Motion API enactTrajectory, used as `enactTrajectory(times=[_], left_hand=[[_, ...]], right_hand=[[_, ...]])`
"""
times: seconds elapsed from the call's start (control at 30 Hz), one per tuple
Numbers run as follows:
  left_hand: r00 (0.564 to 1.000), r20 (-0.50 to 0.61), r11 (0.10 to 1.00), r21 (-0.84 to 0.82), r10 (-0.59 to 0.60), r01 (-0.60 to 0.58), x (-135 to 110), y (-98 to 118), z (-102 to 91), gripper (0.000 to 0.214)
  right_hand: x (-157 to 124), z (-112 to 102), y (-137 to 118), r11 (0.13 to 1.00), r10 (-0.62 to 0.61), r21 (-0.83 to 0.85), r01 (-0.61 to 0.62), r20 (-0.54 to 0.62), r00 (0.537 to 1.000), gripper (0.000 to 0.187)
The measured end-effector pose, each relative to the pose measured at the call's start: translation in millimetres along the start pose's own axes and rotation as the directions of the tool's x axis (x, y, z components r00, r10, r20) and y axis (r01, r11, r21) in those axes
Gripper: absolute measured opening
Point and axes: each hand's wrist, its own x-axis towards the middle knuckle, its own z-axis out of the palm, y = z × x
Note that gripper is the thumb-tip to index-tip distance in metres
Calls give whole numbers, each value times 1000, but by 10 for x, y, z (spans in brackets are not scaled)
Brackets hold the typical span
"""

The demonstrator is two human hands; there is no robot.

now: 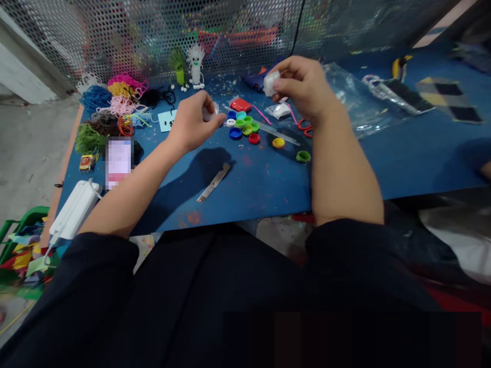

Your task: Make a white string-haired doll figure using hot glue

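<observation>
My left hand (192, 120) is raised above the blue table, its fingers closed around a small whitish piece (216, 109) whose kind I cannot make out. In my right hand (307, 84), the thumb and fingers pinch a white lump (271, 83) that looks wrapped in clear plastic. Between and below the hands lie several coloured bottle caps (247, 130), among them a yellow cap (278, 143) and a green cap (303, 156). Near them are a red packet (240, 105) and a white packet (279, 110). A metal blade (214, 183) rests closer to the front edge.
Bundles of coloured yarn (118, 102) are piled at the left, near a phone (118, 161) and a white power strip (74, 209). Two small figures (196, 66) stand by the mesh panel. Red-handled scissors (305, 128) lie near my right forearm, clear plastic bags (356, 102) beyond it.
</observation>
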Motion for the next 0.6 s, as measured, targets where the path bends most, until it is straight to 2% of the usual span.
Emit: enactTrajectory(times=[0.07,0.17,0.23,0.33,0.43,0.53,0.6], left_hand=[[1000,14,1000,23,-9,9,-224,37,-187,28],[999,15,999,34,-42,41,-572,-41,-331,43],[998,28,998,22,-62,61,-762,-172,-328,55],[994,84,998,7,-65,65,-931,-387,-244,56],[988,136,997,-7,-73,75,-965,-489,-154,43],[989,118,996,-15,-85,87,-937,-474,-108,41],[993,103,998,-8,-66,67,-923,-450,-99,41]], right_hand=[[-53,193,-169,993,-105,-51,109,77,992,48],[-192,680,-427,951,-222,-160,266,247,943,48],[-288,1036,-518,907,-288,-203,369,341,895,48],[-371,1444,-494,852,-405,-176,492,374,834,47],[-376,1633,-381,868,-430,-103,485,333,839,55],[-353,1672,-305,914,-385,5,406,329,862,73],[-341,1666,-286,928,-368,74,366,341,865,77]])
